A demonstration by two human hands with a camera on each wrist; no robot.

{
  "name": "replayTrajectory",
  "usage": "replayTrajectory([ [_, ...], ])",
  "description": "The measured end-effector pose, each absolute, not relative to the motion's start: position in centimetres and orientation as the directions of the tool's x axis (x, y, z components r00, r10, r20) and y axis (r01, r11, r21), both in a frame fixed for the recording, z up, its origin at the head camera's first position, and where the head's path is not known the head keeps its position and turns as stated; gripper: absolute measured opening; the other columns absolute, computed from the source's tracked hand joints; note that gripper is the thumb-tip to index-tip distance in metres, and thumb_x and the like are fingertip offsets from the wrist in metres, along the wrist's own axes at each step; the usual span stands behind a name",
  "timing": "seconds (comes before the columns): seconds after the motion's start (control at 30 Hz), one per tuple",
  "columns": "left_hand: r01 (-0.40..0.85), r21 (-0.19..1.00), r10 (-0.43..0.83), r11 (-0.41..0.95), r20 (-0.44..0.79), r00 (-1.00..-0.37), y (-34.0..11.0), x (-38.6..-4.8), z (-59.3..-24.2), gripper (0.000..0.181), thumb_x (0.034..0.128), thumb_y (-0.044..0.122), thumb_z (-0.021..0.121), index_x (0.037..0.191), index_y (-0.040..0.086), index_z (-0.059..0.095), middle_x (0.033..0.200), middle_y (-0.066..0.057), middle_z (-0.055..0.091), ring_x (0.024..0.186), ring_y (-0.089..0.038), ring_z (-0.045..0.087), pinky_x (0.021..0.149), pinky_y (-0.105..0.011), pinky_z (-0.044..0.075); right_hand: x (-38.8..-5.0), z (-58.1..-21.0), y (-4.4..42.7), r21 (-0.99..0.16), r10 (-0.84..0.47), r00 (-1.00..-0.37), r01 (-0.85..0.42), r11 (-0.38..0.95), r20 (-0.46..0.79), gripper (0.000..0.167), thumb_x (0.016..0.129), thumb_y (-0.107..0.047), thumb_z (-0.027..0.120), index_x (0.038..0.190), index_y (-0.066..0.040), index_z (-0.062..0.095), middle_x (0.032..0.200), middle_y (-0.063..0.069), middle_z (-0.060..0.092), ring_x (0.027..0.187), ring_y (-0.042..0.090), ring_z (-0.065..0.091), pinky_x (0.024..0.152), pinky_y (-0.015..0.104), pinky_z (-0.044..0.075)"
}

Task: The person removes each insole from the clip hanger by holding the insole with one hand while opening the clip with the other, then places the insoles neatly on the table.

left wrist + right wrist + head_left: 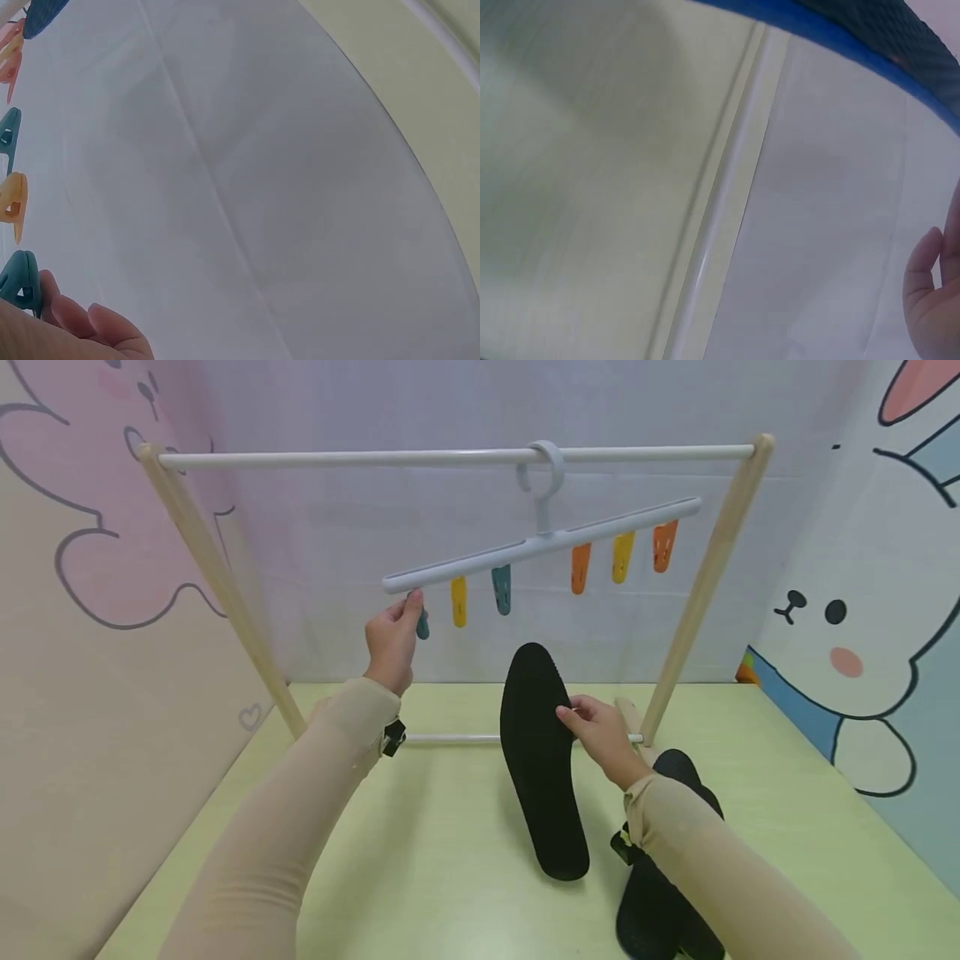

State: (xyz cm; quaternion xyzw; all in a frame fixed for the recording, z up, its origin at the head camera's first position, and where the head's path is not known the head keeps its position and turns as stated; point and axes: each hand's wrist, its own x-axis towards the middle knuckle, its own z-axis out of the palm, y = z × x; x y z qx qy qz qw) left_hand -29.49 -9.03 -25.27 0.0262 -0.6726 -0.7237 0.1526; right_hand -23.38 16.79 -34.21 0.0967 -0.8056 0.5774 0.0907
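A white hanger (543, 539) with several clothespins along it hangs tilted from the rack's top bar, left end low. There my left hand (393, 639) pinches a teal clothespin (423, 625) at the hanger's left end; in the left wrist view the teal clothespin (21, 281) touches the fingers. My right hand (603, 735) grips the right edge of a black insole (542, 760), held up below the hanger. In the right wrist view the insole (885, 45) shows a blue edge, with part of the right hand (934, 300) lower right.
A wooden rack frame (708, 585) with a white top bar (337, 460) and a lower bar (450, 739) stands on the pale table (360, 877). More black insoles (652, 902) lie at the right, partly behind my right forearm. Yellow and orange clothespins (622, 557) hang on the hanger.
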Motion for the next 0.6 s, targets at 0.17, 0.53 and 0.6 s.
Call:
replayTrajectory([
  [0.17,0.157,0.987,-0.26,-0.044,0.14,-0.955,-9.2,-29.7,-25.3,0.046,0.0967,0.04,0.053,0.11,-0.003,0.064,0.099,-0.006,0.06,0.107,-0.016,0.046,0.101,-0.033,0.033,-23.1,-34.1,17.6,-0.942,-0.017,-0.974,-0.222,0.252,0.225,0.024,0.097,-0.006,0.056,0.103,0.017,0.056,0.076,-0.005,0.063,0.07,0.002,0.058,0.068,0.02,0.049],
  [0.53,0.111,0.993,-0.294,-0.048,0.092,-0.951,-9.8,-30.1,-25.1,0.038,0.0987,0.035,0.052,0.106,0.0,0.066,0.125,-0.009,0.06,0.129,-0.016,0.041,0.111,-0.04,0.025,-21.9,-34.0,18.3,-0.942,0.005,-0.976,-0.207,0.263,0.216,0.023,0.097,-0.003,0.054,0.102,0.019,0.055,0.075,-0.005,0.061,0.068,0.002,0.057,0.067,0.02,0.048],
  [0.6,0.101,0.994,-0.293,-0.046,0.083,-0.952,-9.8,-30.1,-25.1,0.035,0.0986,0.035,0.053,0.1,0.002,0.066,0.126,-0.007,0.059,0.129,-0.016,0.041,0.111,-0.041,0.025,-21.7,-33.9,18.5,-0.94,-0.003,-0.976,-0.209,0.27,0.216,0.024,0.097,-0.004,0.054,0.103,0.019,0.055,0.082,-0.003,0.059,0.07,0.002,0.057,0.068,0.02,0.049],
])
